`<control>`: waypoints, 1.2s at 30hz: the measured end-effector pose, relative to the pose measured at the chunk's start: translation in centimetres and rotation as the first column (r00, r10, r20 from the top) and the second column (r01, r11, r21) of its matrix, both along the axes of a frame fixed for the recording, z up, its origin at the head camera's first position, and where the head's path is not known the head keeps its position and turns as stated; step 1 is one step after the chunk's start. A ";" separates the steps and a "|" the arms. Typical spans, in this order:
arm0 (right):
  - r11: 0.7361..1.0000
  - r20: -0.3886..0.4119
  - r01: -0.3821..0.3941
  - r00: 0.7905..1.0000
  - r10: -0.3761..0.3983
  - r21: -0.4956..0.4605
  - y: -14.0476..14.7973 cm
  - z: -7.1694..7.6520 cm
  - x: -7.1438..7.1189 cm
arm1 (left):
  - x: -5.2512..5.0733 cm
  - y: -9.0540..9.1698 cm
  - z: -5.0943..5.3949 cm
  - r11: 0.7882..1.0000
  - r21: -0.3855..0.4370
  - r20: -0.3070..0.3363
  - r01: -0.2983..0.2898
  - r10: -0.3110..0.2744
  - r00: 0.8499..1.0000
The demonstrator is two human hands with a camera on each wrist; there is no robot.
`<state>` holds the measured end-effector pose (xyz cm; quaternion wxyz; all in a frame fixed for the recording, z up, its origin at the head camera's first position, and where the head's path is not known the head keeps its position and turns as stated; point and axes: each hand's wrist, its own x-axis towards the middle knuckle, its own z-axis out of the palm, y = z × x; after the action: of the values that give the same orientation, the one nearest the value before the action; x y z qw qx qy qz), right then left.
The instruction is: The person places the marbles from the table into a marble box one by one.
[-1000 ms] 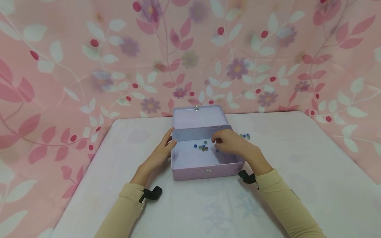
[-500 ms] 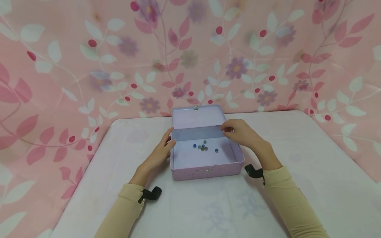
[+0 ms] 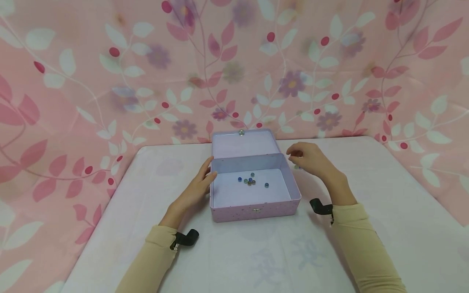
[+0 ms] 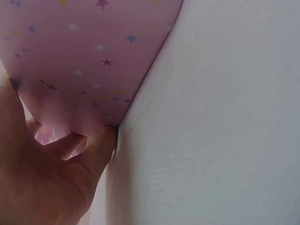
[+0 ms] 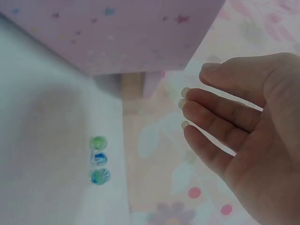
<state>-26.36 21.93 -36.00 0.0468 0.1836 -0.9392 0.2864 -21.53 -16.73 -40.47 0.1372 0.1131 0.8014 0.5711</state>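
A lilac tin box (image 3: pixel 256 211) stands with its hinged lid (image 3: pixel 243 145) raised at the back; in the left wrist view its pink outer wall (image 4: pixel 93 51) has printed stars. Several glass marbles (image 3: pixel 250 181) lie on its floor. My left hand (image 3: pixel 196 188) rests against the box's left side, thumb at the rim and fingers fairly straight along the wall. Right of the box, above the table, hovers my right hand (image 3: pixel 309 158), fingers loosely bent, with nothing in its grasp. Three marbles (image 5: pixel 99 159) lie on the table close by, partly hidden by that hand in the head view.
A white cloth covers the table (image 3: pixel 234 256). Behind it hangs a pink flowered curtain (image 3: pixel 234 73). Black wrist cameras (image 3: pixel 321 206) are strapped over beige sleeves (image 3: pixel 362 244).
My right hand has moved out of the box, over its right wall, to the outer right side. A marble it partly covered inside the box now shows fully. My left hand stays put.
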 end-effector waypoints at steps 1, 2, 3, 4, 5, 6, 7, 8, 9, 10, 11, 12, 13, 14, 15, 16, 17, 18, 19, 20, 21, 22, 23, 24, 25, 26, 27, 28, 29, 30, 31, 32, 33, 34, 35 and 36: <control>1.000 0.004 0.002 1.000 -0.002 0.006 0.2 -0.1 -0.1 | 0.2 0.1 0.3 1.000 -0.001 0.000 0.001 -0.001 1.000; 1.000 0.010 0.007 1.000 -0.007 0.011 0.4 -0.2 -0.1 | 0.4 0.1 0.5 1.000 -0.003 -0.002 0.002 -0.002 1.000; 1.000 0.012 0.011 1.000 -0.012 0.016 0.6 -0.3 -0.2 | 0.5 0.2 0.7 1.000 -0.006 -0.003 0.001 -0.001 1.000; 1.000 0.013 0.015 1.000 -0.015 0.020 0.8 -0.4 -0.3 | 0.6 0.2 0.8 1.000 -0.007 -0.004 0.000 0.000 1.000; 1.000 0.013 0.016 1.000 -0.016 0.021 1.0 -0.6 -0.3 | 0.6 0.2 0.9 1.000 -0.007 -0.005 0.000 0.000 1.000; 1.000 0.012 0.018 1.000 -0.018 0.022 1.2 -0.7 -0.4 | 0.7 0.3 1.0 1.000 -0.006 -0.006 0.000 0.000 1.000; 1.000 0.010 0.020 1.000 -0.021 0.022 1.4 -0.9 -0.5 | 0.7 0.3 1.0 1.000 -0.006 -0.007 0.000 0.000 1.000; 0.999 0.010 0.026 1.000 -0.026 0.022 1.6 -1.1 -0.6 | 0.7 0.2 1.0 1.000 -0.004 -0.007 0.001 -0.001 1.000; 0.999 0.007 0.032 0.999 -0.032 0.021 1.8 -1.4 -0.8 | 0.7 0.2 1.0 1.000 -0.003 -0.007 0.000 0.000 1.000; 0.999 0.012 0.039 0.999 -0.039 0.018 2.0 -1.6 -0.8 | 0.7 0.2 1.0 1.000 -0.002 -0.007 0.002 -0.002 1.000; 0.999 0.018 0.047 0.999 -0.048 0.019 2.2 -1.9 -0.9 | 0.7 0.2 1.0 1.000 -0.002 -0.007 0.003 -0.003 1.000; 0.998 0.023 0.056 0.998 -0.056 0.020 2.4 -2.1 -1.0 | 0.7 0.2 1.0 1.000 -0.003 -0.007 0.004 -0.004 1.000; 0.998 0.032 0.064 0.997 -0.065 0.022 2.6 -2.3 -1.1 | 0.6 0.2 0.9 1.000 -0.002 -0.006 0.006 -0.006 1.000; 0.997 0.043 0.073 0.996 -0.074 0.025 2.8 -2.5 -1.1 | 0.6 0.2 0.9 1.000 -0.003 -0.006 0.007 -0.007 1.000; 0.996 0.049 0.080 0.995 -0.082 0.029 3.0 -2.7 -1.2 | 0.6 0.2 0.9 1.000 -0.005 -0.005 0.008 -0.008 1.000; 0.996 0.058 0.085 0.995 -0.087 0.033 3.2 -2.8 -1.2 | 0.6 0.1 0.9 1.000 -0.006 -0.005 0.010 -0.010 1.000; 0.995 0.063 0.089 0.994 -0.091 0.038 3.4 -3.0 -1.3 | 0.7 0.1 0.9 1.000 -0.007 -0.005 0.011 -0.011 1.000; 0.995 0.067 0.091 0.993 -0.094 0.041 3.6 -3.1 -1.3 | 0.7 0.1 0.9 1.000 -0.007 -0.005 0.011 -0.011 1.000; 0.995 0.069 0.093 0.993 -0.096 0.045 3.7 -3.3 -1.4 | 0.7 0.1 0.9 1.000 -0.004 -0.005 0.011 -0.011 1.000; 0.994 0.069 0.096 0.993 -0.099 0.050 3.9 -3.5 -1.5 | 0.6 0.1 0.9 1.000 -0.003 -0.006 0.011 -0.011 1.000; 0.994 0.068 0.096 0.993 -0.100 0.055 4.1 -3.6 -1.6 | 0.6 0.1 0.9 1.000 -0.002 -0.008 0.011 -0.011 1.000; 0.994 0.071 0.097 0.992 -0.101 0.059 4.2 -3.8 -1.6 | 0.6 0.1 0.9 1.000 -0.001 -0.010 0.011 -0.011 1.000; 0.993 0.075 0.097 0.992 -0.101 0.061 4.3 -4.0 -1.7 | 0.6 0.1 0.9 1.000 -0.002 -0.011 0.010 -0.010 1.000; 0.993 0.077 0.095 0.992 -0.100 0.064 4.4 -4.1 -1.8 | 0.6 0.1 0.9 1.000 -0.003 -0.011 0.008 -0.008 1.000; 0.993 0.079 0.093 0.992 -0.098 0.066 4.6 -4.3 -1.8 | 0.6 0.1 0.9 1.000 -0.005 -0.012 0.007 -0.007 1.000; 0.994 0.082 0.091 0.992 -0.096 0.067 4.6 -4.4 -1.9 | 0.6 0.1 0.9 1.000 -0.008 -0.012 0.006 -0.007 1.000; 0.994 0.086 0.090 0.992 -0.096 0.067 4.7 -4.5 -1.9 | 0.7 0.1 0.9 1.000 -0.011 -0.012 0.005 -0.005 1.000; 0.994 0.087 0.090 0.992 -0.096 0.069 4.8 -4.7 -2.0 | 0.7 0.1 0.9 1.000 -0.013 -0.012 0.004 -0.004 1.000; 0.994 0.089 0.089 0.991 -0.096 0.070 4.8 -4.8 -2.1 | 0.7 0.1 0.9 1.000 -0.014 -0.012 0.003 -0.003 1.000; 0.993 0.092 0.091 0.991 -0.097 0.072 4.8 -4.9 -2.2 | 0.7 0.1 0.9 1.000 -0.015 -0.011 0.002 -0.002 1.000; 0.993 0.094 0.092 0.991 -0.098 0.074 4.9 -5.0 -2.2 | 0.7 0.1 0.9 1.000 -0.013 -0.012 0.003 -0.003 1.000; 0.993 0.100 0.093 0.990 -0.100 0.077 4.9 -5.0 -2.2 | 0.7 0.1 0.9 1.000 -0.011 -0.011 0.003 -0.003 1.000; 0.992 0.104 0.093 0.989 -0.101 0.079 4.9 -5.1 -2.2 | 0.7 0.1 0.9 1.000 -0.010 -0.008 0.003 -0.003 1.000; 0.992 0.107 0.092 0.989 -0.101 0.084 5.0 -5.1 -2.2 | 0.7 0.1 0.9 1.000 -0.010 -0.005 0.003 -0.003 1.000; 0.992 0.109 0.087 0.989 -0.097 0.087 5.0 -5.2 -2.2 | 0.6 0.1 0.9 1.000 -0.010 -0.001 0.004 -0.004 1.000; 0.992 0.109 0.084 0.990 -0.094 0.092 5.0 -5.2 -2.1 | 0.6 0.1 0.9 1.000 -0.009 0.001 0.004 -0.004 1.000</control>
<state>-28.49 26.88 -41.17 -0.0019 0.1269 -0.9592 0.2525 -20.92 -16.64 -39.61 0.1393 0.1139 0.8038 0.5671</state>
